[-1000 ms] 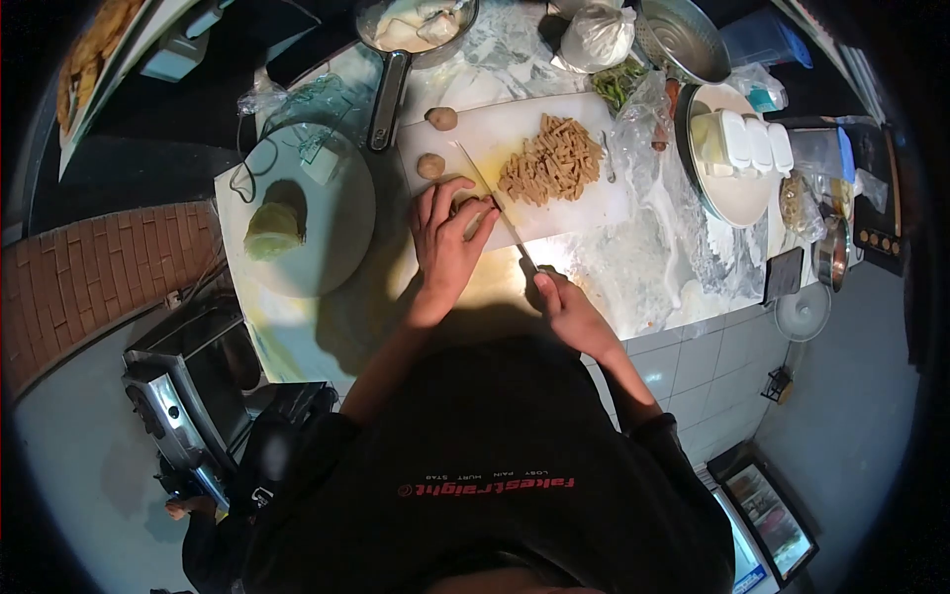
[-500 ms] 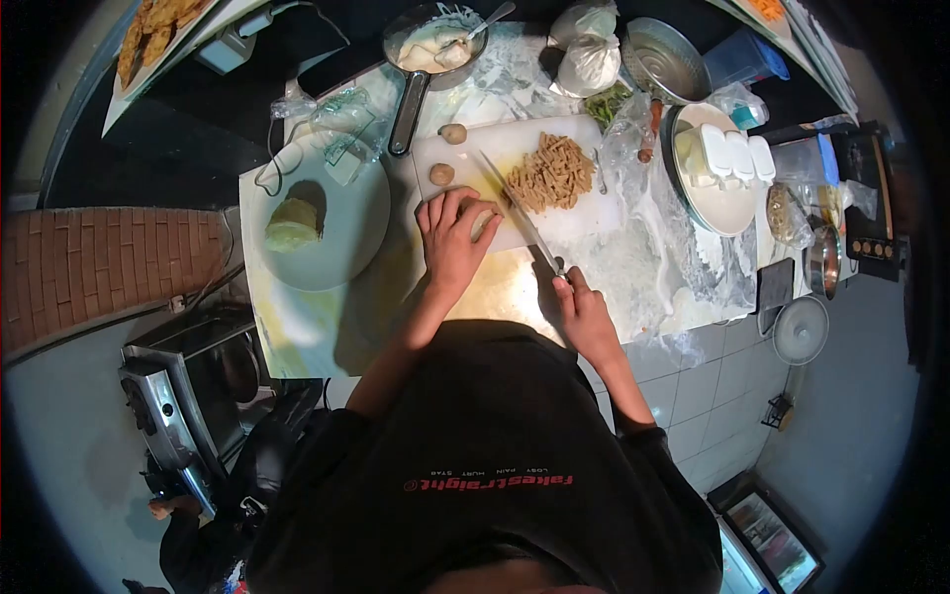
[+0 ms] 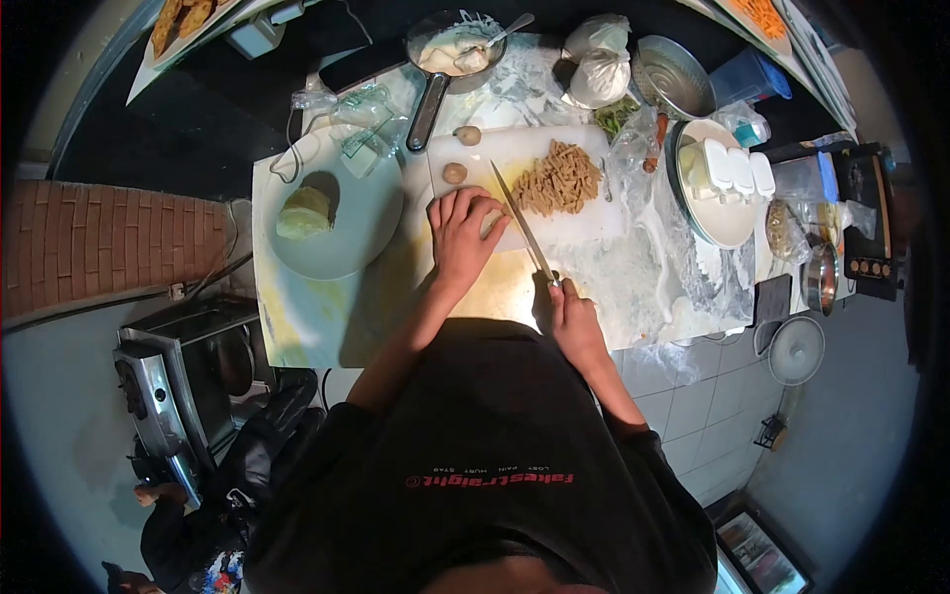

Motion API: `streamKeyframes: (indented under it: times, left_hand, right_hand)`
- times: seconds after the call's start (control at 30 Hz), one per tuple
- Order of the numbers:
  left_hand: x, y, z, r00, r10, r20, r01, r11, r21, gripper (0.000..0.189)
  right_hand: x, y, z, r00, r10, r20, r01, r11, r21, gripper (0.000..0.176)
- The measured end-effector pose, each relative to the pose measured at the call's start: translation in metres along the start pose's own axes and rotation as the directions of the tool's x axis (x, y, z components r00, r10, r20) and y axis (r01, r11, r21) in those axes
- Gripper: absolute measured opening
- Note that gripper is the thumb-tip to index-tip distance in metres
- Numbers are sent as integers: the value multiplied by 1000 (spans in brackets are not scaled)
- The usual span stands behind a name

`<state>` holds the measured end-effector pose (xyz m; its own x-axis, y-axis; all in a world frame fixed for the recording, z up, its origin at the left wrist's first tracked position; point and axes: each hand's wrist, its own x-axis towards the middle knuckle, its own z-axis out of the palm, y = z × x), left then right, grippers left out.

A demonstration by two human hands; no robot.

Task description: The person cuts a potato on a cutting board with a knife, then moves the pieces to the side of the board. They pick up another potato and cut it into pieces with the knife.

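My left hand (image 3: 463, 238) is on the white cutting board (image 3: 602, 226), its fingers curled over a pale, round piece of food (image 3: 492, 220) that they partly hide. In my right hand (image 3: 576, 322) is the handle of a long kitchen knife (image 3: 524, 224). The blade points away from me, close beside my left fingertips. To its right lies a pile of brown food cut into strips (image 3: 557, 178). Two small, brownish balls, one nearer (image 3: 454, 173) and one farther (image 3: 467, 136), rest at the board's left side.
Left of the board, a large plate (image 3: 371, 238) bears a cabbage piece (image 3: 304, 213). Behind stands a pan (image 3: 429, 111) with white batter and a spoon. A metal bowl (image 3: 673, 77), tied bags (image 3: 601, 77) and a plate with white containers (image 3: 727, 230) stand right. Another person's hand (image 3: 158, 493) shows lower left.
The knife has shifted a little left and toward me, closer to my left fingers. My left hand keeps its place on the food. The whole view has shifted slightly.
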<state>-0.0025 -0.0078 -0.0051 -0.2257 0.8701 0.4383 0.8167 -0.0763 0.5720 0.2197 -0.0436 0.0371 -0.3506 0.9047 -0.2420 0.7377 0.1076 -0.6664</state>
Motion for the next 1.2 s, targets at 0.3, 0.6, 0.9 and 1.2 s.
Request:
streamKeyframes:
  times: [0.3,0.6,0.9,1.2]
  left_hand:
    - [0,1,-1,1000,-8,10,8,1000,0,18]
    - [0,1,0,1000,-23,9,23,999,-26,13]
    - [2,2,-1,1000,-22,21,23,999,-25,12]
    - [-2,3,0,999,-49,-17,49,999,-3,11]
  right_hand:
    - [-1,-9,-1,997,56,48,-53,997,-60,32]
    - [1,-20,1,979,159,126,-144,983,-117,36]
    - [12,-25,10,985,165,58,-152,970,-191,35]
    - [15,-8,4,999,39,-21,-44,901,-431,35]
